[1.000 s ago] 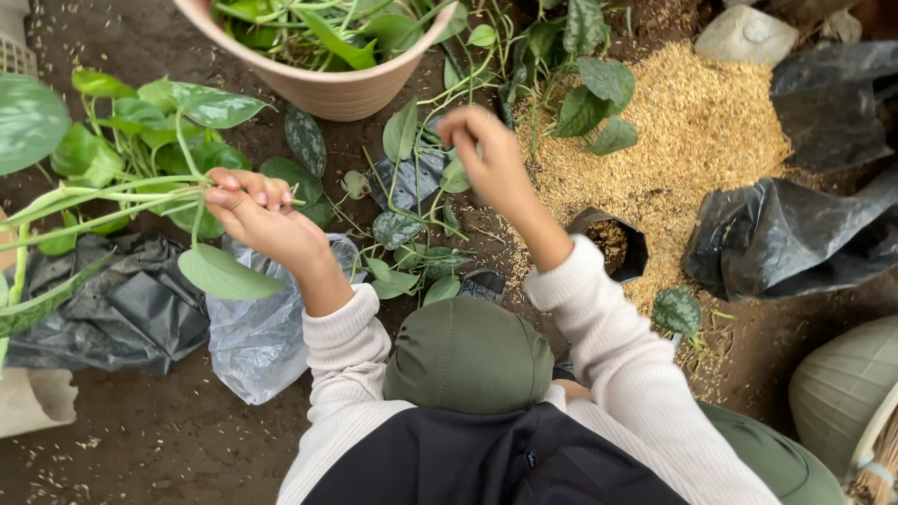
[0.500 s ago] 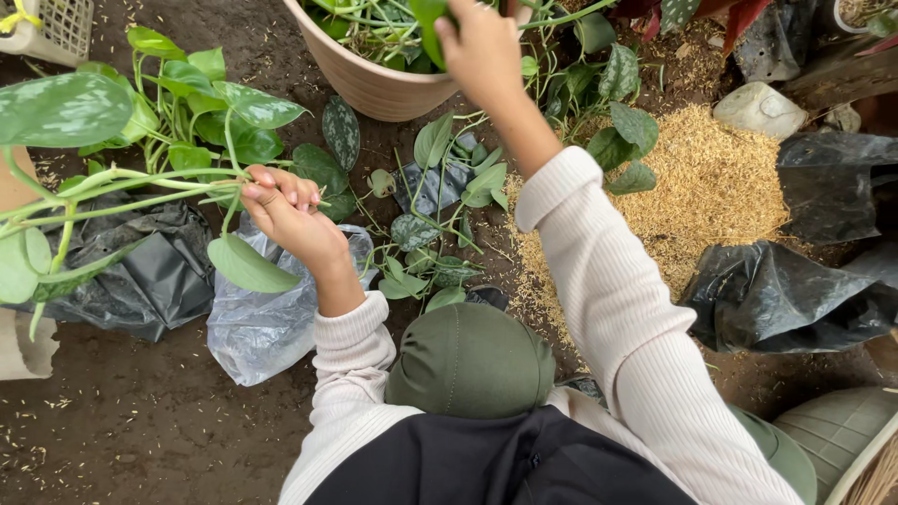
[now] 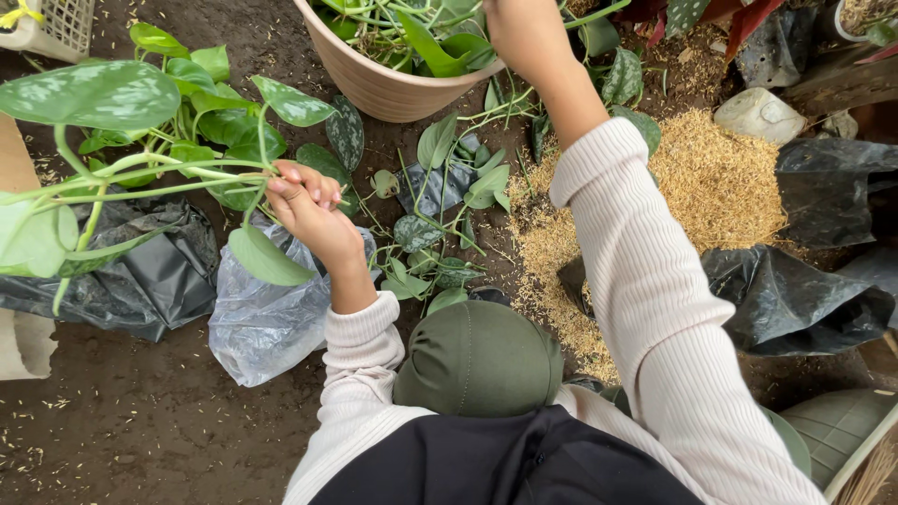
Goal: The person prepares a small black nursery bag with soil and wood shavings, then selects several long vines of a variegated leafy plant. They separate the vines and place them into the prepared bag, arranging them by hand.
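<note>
dark soil ground (image 3: 122, 440) carries a beige pot (image 3: 374, 79), black bags (image 3: 795, 299), husk pile (image 3: 720, 178).

Packaging-wise it's just bags on the dirt, no labels, signs or screens. There's a crumpled clear plastic bag (image 3: 267, 323) lower left, with a wrinkled black plastic bag (image 3: 140, 276) right beside it under the leaves. Two more black bags (image 3: 804, 299) sit on the right, next to the yellowish husk pile.

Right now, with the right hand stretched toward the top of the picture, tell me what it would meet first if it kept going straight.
The right hand is already over the beige plant pot; straight on, it would likely meet the pot's green leaves first, though depth is unclear.
</note>
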A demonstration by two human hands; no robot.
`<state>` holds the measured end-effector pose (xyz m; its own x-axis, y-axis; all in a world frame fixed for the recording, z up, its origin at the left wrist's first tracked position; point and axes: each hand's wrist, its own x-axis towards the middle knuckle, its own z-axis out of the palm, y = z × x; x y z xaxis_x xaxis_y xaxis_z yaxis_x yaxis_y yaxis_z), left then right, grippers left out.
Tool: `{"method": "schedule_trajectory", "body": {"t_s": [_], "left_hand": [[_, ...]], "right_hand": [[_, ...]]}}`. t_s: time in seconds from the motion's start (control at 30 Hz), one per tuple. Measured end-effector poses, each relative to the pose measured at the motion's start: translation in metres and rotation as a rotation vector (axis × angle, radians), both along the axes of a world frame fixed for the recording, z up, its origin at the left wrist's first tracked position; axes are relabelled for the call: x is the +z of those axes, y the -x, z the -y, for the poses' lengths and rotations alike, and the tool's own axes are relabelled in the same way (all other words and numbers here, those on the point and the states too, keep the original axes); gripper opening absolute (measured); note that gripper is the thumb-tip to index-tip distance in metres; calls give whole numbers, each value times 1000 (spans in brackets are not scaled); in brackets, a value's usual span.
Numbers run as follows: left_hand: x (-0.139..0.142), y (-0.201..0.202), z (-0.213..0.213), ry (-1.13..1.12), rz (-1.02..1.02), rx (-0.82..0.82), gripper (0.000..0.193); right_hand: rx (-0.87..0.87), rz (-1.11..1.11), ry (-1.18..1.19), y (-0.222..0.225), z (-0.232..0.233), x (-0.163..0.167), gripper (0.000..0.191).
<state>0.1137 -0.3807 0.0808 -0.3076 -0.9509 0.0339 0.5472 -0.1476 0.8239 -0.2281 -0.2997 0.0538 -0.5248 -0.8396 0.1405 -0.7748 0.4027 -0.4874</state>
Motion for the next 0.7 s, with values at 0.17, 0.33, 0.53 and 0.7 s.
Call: {"method": "schedule_trajectory", "body": {"t_s": [0.17, 0.33, 0.53, 0.7], "left_hand": [[-1, 4, -1, -5, 21, 6, 32], [-5, -1, 8, -38, 17, 26, 32], [-12, -6, 19, -19, 26, 32, 35], [-13, -3, 25, -26, 11, -11, 35]], "right_hand": [[306, -192, -59, -16, 57, 3, 70], [344, 45, -313, -48, 105, -7, 94], [408, 296, -497, -45, 140, -43, 73], [236, 281, -540, -54, 150, -41, 63]]}}
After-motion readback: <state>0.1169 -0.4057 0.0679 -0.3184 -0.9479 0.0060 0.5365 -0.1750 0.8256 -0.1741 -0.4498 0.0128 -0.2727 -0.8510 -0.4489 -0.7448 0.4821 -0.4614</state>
